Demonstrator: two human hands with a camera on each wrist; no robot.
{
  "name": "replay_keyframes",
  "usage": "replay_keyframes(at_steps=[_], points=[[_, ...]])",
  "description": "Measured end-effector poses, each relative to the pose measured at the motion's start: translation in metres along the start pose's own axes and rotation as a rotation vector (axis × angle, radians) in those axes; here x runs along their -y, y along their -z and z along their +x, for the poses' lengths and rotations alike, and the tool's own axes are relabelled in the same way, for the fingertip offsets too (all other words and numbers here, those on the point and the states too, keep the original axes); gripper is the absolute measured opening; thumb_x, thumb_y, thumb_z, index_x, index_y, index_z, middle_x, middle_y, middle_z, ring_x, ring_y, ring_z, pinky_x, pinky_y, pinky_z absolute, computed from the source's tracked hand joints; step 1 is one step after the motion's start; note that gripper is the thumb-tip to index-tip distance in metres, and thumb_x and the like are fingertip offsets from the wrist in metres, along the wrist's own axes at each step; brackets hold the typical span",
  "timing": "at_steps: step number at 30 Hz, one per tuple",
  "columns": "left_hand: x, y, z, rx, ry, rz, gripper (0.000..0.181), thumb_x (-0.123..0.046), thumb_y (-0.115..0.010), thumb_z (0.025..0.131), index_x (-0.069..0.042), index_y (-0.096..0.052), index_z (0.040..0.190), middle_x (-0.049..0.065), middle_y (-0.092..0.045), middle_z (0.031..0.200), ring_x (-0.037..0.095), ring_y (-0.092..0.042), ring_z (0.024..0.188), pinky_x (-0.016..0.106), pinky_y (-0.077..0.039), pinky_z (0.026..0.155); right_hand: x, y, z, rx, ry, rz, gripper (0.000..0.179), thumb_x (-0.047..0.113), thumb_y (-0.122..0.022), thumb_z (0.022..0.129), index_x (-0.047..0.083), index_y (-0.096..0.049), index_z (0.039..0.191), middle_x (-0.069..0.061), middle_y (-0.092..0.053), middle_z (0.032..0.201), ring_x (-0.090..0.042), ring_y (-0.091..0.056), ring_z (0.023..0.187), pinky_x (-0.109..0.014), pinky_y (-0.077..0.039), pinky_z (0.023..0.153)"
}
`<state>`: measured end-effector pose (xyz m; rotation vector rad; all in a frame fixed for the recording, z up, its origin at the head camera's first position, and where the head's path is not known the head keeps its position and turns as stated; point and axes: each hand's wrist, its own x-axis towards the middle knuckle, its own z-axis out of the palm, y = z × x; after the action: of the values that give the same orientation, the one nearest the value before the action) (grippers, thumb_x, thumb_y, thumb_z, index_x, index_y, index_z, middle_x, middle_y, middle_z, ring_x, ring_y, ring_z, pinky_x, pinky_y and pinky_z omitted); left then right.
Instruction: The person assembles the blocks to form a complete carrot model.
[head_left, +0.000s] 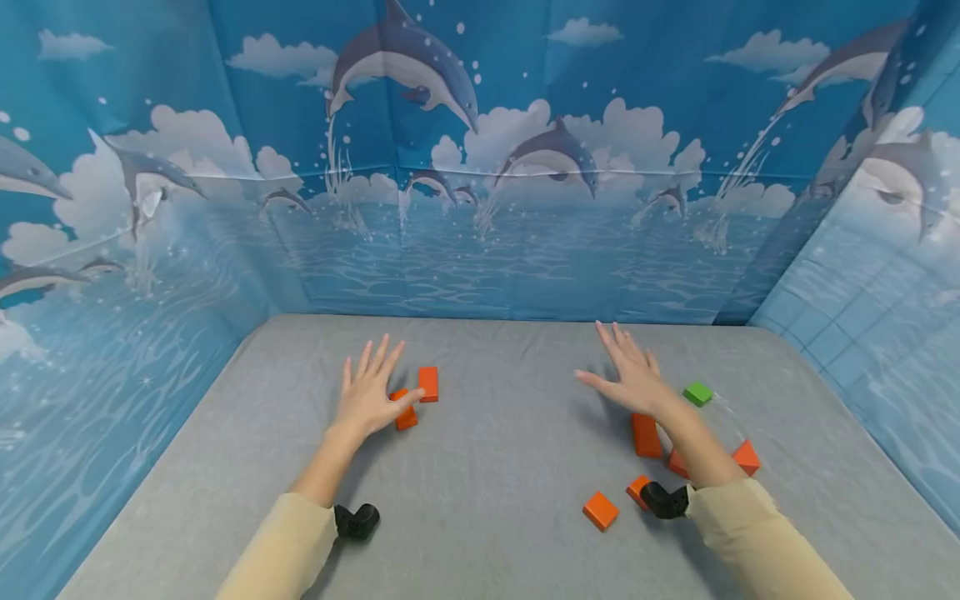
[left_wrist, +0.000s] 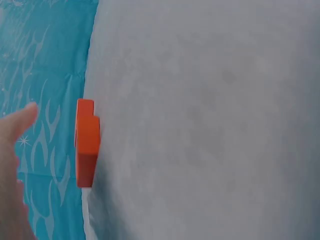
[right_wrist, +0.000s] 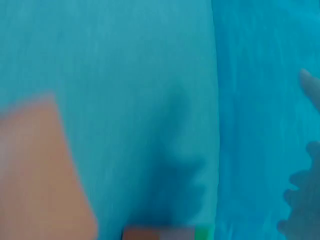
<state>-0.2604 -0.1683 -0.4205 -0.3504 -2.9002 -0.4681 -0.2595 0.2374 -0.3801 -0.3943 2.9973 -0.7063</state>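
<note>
My left hand point(head_left: 370, 402), fingers spread, hovers over the left part of the grey surface and holds nothing. Close by its thumb lie an orange block point(head_left: 428, 384) and a second orange piece point(head_left: 407, 417), partly covered by the hand. In the left wrist view orange blocks point(left_wrist: 88, 145) appear beside the thumb. On the other side, my right hand point(head_left: 633, 379) is raised with fingers extended and empty. Just below it sits an orange rectangular block point(head_left: 646, 436). A green block point(head_left: 698, 393) lies to its right. The right wrist view is blurred and bluish.
Around the right forearm lie an orange square block point(head_left: 601, 511), another orange block point(head_left: 638, 490) partly behind the wrist mount, and orange triangular pieces point(head_left: 746, 457). Dolphin-printed curtains point(head_left: 517, 250) close off the back and sides of the grey surface point(head_left: 495, 500).
</note>
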Motion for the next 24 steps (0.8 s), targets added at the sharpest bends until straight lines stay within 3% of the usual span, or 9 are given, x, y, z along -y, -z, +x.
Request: replay_keyframes(at_steps=[3,9,15,24], points=[[0.005,0.001,-0.006,-0.032,-0.012,-0.112,0.087,-0.059,-0.057,0.079,-0.023,-0.018,0.148,0.006,-0.011,0.153,0.032,-0.008,0.138,0.058,-0.003,0.105,0.017,-0.006,0.005,0.004,0.066,0.111,0.087,0.056,-0.049,0.087,0.026,0.005,0.147,-0.013,0.008,0.152,-0.037,0.004,0.138,-0.067,0.0,0.098],[0.01,0.001,-0.018,-0.067,-0.032,-0.336,0.087,-0.046,-0.068,0.076,-0.017,-0.025,0.146,0.01,-0.021,0.15,0.036,-0.019,0.134,0.062,-0.013,0.102,0.052,-0.022,0.02,0.002,0.184,0.234,0.085,0.049,-0.055,0.086,0.025,-0.002,0.148,-0.008,-0.002,0.153,-0.033,-0.006,0.138,-0.067,-0.008,0.098],[0.017,-0.004,-0.025,-0.055,-0.047,-0.478,0.084,-0.035,-0.074,0.074,-0.013,-0.031,0.143,0.013,-0.028,0.146,0.039,-0.028,0.129,0.063,-0.026,0.096,0.081,-0.039,0.04,0.06,0.241,0.292,0.087,0.046,-0.061,0.084,0.024,-0.006,0.148,-0.008,-0.008,0.153,-0.029,-0.01,0.139,-0.061,-0.015,0.103],[0.027,-0.015,-0.029,-0.086,-0.083,-0.631,0.073,-0.019,-0.076,0.073,-0.001,-0.041,0.135,0.017,-0.041,0.136,0.037,-0.036,0.123,0.057,-0.028,0.098,0.106,-0.074,0.066,0.154,0.317,0.428,0.084,0.025,-0.069,0.083,0.017,-0.016,0.147,-0.005,-0.019,0.151,-0.029,-0.021,0.136,-0.051,-0.022,0.105]])
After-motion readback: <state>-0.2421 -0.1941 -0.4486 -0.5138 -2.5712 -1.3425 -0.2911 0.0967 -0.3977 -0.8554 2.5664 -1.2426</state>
